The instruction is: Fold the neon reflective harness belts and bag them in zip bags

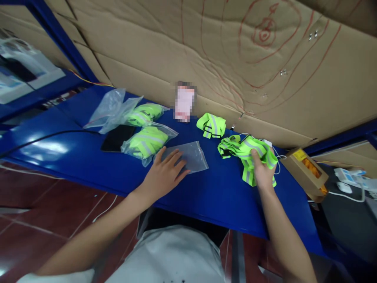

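Note:
My left hand (165, 173) has its fingers spread over the near left part of an empty clear zip bag (193, 157) on the blue table. On the right, my right hand (263, 169) is wrapped round a loose bundle of neon green reflective straps (250, 151), whose left end lies on the table. A folded green strap (212, 125) rests behind, against the cardboard. Two clear bags with green straps inside, a near one (147, 142) and a far one (145, 114), lie left of my left hand.
Empty clear bags (110, 106) and a black flat object (116, 138) lie at the left. A pixelated pink item (185, 102) stands against the cardboard wall (141, 59). An open brown box (306, 173) and white cables are at the right; a black cable crosses the left.

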The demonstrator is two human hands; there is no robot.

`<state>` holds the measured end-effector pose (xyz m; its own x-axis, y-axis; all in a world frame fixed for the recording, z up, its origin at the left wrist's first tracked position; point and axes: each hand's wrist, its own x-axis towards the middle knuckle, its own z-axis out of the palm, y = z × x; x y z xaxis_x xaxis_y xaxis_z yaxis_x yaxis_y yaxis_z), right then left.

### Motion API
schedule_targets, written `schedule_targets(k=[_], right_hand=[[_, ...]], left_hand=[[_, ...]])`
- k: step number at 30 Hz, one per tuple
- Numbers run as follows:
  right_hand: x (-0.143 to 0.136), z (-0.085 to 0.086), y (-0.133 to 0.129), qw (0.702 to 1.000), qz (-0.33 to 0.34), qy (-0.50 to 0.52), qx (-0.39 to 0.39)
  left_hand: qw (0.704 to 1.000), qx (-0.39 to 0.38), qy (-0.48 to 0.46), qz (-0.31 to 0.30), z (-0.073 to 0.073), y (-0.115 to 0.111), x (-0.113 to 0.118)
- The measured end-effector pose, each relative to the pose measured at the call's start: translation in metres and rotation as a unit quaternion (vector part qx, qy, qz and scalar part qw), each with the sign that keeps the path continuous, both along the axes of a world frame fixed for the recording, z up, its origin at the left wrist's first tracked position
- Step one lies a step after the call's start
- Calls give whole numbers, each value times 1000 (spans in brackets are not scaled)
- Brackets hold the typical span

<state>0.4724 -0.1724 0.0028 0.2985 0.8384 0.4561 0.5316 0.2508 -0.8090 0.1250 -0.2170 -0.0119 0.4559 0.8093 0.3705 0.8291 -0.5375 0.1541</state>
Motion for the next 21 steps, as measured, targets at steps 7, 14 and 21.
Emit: schedule_targets(k=[7, 14, 21], right_hand=[[-10, -3, -3, 966, 58, -227, 107], [-20, -15, -5, 951, 163, -250, 87], [-44, 4, -29, 960, 145, -205, 123]], left_hand=[[998, 18, 36, 46, 53, 63, -4], [980, -64, 141, 127, 44, 120, -21], [949, -230, -146, -159, 41, 66, 43]])
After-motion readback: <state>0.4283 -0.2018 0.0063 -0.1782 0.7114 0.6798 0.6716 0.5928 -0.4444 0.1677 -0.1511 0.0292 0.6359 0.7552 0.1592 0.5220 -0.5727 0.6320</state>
